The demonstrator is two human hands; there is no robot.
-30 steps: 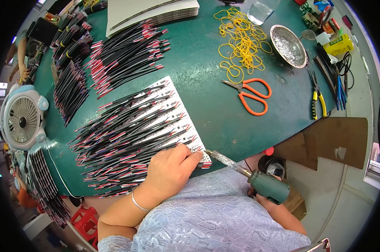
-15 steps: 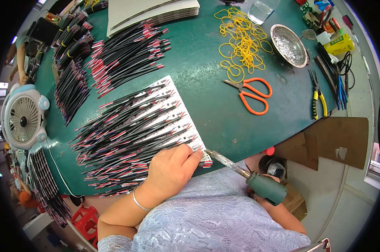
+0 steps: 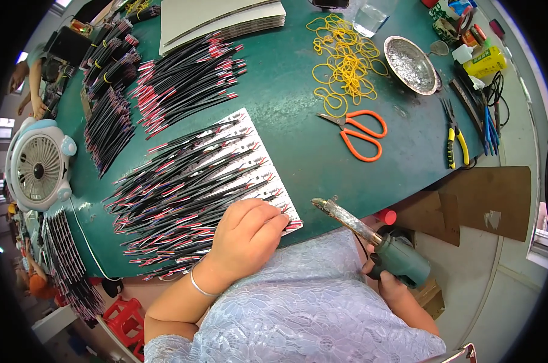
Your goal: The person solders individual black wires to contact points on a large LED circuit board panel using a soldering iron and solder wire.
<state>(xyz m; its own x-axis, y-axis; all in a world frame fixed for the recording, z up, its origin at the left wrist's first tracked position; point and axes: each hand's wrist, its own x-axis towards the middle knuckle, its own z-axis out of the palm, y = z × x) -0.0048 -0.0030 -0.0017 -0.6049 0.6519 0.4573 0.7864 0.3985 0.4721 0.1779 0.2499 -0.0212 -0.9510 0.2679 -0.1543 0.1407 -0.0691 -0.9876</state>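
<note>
On the table lies a white circuit board panel point(image 3: 273, 175). Black cables point(image 3: 183, 199) with red, white and blue bared ends lie in rows across its left side. My left hand point(image 3: 247, 233), with a bracelet at the wrist, is closed at the panel's near right corner. Its fingers pinch a black cable, whose coloured end point(image 3: 294, 225) pokes out past the fingertips. My right hand point(image 3: 388, 283) grips a green-bodied soldering gun point(image 3: 401, 259), partly hidden behind it. The gun's metal tip point(image 3: 320, 204) points up and left, apart from the panel, over the table's near edge.
Orange-handled scissors point(image 3: 362, 136), yellow rubber bands point(image 3: 346, 63), a metal bowl point(image 3: 412, 65) and yellow-black pliers point(image 3: 454, 136) lie to the right. More cable bundles point(image 3: 186, 78) and white panels point(image 3: 219, 18) are at the back. A fan point(image 3: 39, 169) stands left. Another person's arm point(image 3: 35, 85) shows far left.
The soldering gun has drawn back right from the panel's corner, its tip now apart from the cable ends. My left hand has stayed at the corner, shifting slightly.
</note>
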